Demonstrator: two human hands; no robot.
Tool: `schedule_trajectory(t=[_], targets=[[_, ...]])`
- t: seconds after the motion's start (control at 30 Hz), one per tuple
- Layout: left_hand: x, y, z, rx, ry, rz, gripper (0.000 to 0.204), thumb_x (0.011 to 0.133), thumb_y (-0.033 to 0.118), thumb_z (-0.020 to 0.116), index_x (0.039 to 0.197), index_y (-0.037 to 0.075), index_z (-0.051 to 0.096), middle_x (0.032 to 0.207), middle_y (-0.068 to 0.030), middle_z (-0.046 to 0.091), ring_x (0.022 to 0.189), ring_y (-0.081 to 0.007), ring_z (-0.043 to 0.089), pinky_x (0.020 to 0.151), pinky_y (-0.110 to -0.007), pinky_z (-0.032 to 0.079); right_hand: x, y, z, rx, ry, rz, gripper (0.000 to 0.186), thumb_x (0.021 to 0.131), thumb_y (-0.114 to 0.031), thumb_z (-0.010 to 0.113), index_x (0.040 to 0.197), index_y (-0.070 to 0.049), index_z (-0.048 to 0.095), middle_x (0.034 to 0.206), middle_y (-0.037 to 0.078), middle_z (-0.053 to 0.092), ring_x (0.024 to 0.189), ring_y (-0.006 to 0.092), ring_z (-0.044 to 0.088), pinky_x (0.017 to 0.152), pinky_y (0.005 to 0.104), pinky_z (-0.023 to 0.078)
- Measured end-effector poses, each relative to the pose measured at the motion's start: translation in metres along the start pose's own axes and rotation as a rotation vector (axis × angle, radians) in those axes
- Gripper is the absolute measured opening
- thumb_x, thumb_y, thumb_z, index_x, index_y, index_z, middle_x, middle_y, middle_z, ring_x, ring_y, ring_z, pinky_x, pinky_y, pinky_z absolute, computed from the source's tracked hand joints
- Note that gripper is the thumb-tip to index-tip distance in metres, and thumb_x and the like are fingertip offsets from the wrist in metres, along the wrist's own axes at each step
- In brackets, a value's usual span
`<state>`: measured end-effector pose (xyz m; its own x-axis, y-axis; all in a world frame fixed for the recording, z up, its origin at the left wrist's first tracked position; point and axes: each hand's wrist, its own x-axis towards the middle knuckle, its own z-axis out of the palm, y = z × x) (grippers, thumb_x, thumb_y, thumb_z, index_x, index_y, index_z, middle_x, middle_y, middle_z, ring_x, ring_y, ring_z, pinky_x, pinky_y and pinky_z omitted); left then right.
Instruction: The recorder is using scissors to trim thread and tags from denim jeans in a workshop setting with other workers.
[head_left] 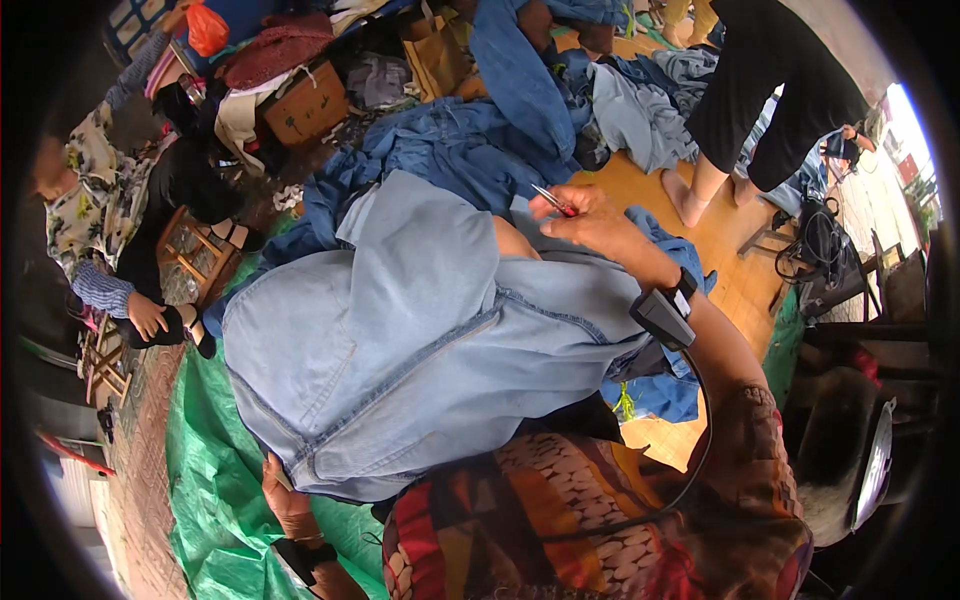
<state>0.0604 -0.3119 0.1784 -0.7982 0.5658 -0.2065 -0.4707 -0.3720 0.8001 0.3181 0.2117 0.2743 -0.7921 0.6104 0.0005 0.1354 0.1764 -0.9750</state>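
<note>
A light blue denim garment (400, 330) with darker raised seams lies spread across my lap. At its lower left edge, my left hand (283, 492) is closed on the cloth, with some fingers hidden behind it. My right hand (598, 225) is raised at the garment's far right side. It holds small snips (553, 199), whose silver tip points up and left and which show a bit of red near the fingers. Below that wrist, the garment's right end bunches under my forearm.
Darker jeans and other denim (430, 150) lie heaped beyond the garment. Green plastic sheeting (205, 440) spreads at the left. One person (110, 210) sits at left near a wooden stool (195, 260); another (755, 100) stands barefoot at upper right. A black cable (695, 450) runs from my right wrist.
</note>
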Motion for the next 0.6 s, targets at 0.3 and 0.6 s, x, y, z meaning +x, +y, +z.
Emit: schedule_trajectory(t=[0.3, 0.6], targets=[[0.013, 0.003, 0.013, -0.033, 0.069, 0.027, 0.04, 0.089, 0.03, 0.052, 0.12, 0.004, 0.051, 0.12, -0.0076, 0.056, 0.107, -0.0241, 0.054, 0.095, -0.04, 0.039, 0.056, -0.013, 0.027, 0.066, -0.225, 0.15, 0.039, 0.073, -0.003, 0.063, 0.111, 0.0, 0.059, 0.078, -0.001, 0.056, 0.055, 0.003, 0.039, 0.049, 0.0184, 0.031], [0.038, 0.01, 0.037, -0.005, 0.064, 0.096, 0.052, 0.089, 0.034, 0.053, 0.126, -0.001, 0.043, 0.127, -0.0099, 0.049, 0.115, -0.0207, 0.047, 0.101, -0.034, 0.034, 0.094, 0.021, 0.037, -0.002, -0.386, 0.17, 0.033, 0.076, -0.005, 0.059, 0.108, -0.004, 0.062, 0.083, -0.003, 0.06, 0.066, 0.0049, 0.049, 0.058, 0.0182, 0.039]])
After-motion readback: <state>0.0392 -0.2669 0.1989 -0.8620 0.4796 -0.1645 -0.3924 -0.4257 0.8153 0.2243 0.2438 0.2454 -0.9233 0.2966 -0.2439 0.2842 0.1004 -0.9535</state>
